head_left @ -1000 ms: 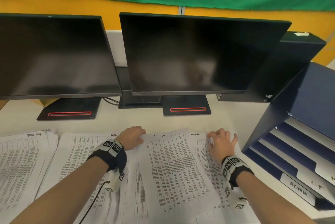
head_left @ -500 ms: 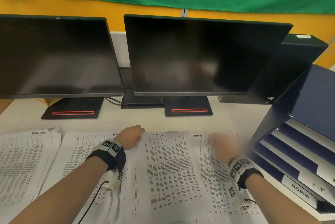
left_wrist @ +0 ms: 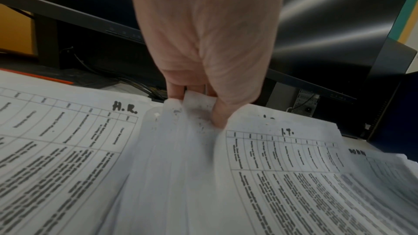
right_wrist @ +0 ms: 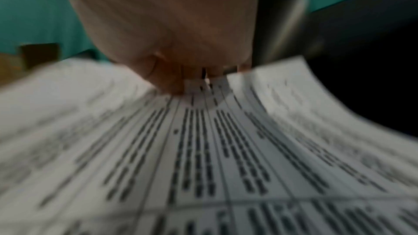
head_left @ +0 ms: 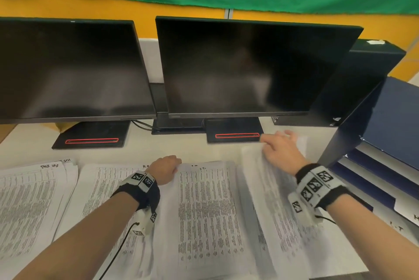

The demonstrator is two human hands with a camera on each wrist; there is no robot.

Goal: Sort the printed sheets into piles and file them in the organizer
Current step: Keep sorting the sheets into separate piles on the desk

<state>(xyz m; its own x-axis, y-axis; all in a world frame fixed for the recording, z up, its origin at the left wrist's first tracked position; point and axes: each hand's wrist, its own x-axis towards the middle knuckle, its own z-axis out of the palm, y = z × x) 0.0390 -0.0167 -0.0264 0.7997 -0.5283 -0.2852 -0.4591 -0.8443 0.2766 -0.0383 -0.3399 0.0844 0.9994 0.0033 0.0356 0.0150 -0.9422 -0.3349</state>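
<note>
Several piles of printed sheets lie side by side on the desk. My left hand [head_left: 173, 166] grips the far left corner of the I.T. pile [head_left: 204, 211]; in the left wrist view its thumb and fingers [left_wrist: 218, 113] pinch that pile's sheet edges [left_wrist: 194, 110], next to the H.R. pile [left_wrist: 68, 140]. My right hand [head_left: 273, 143] holds the far edge of the rightmost pile [head_left: 269, 200], raised off the desk and blurred. The right wrist view shows the right hand [right_wrist: 181, 81] pinching those sheets [right_wrist: 203, 149]. The dark blue organizer [head_left: 385, 143] stands at the right.
Two dark monitors [head_left: 238, 66] on black stands [head_left: 234, 131] fill the back of the desk, with a black box [head_left: 362, 80] behind the organizer. Another pile [head_left: 29, 200] lies at the far left. The organizer's slots carry labelled tabs [head_left: 405, 216].
My right hand has moved away from me and up, taking hold of the rightmost pile's far edge and lifting it. The left hand stays on the I.T. pile's corner.
</note>
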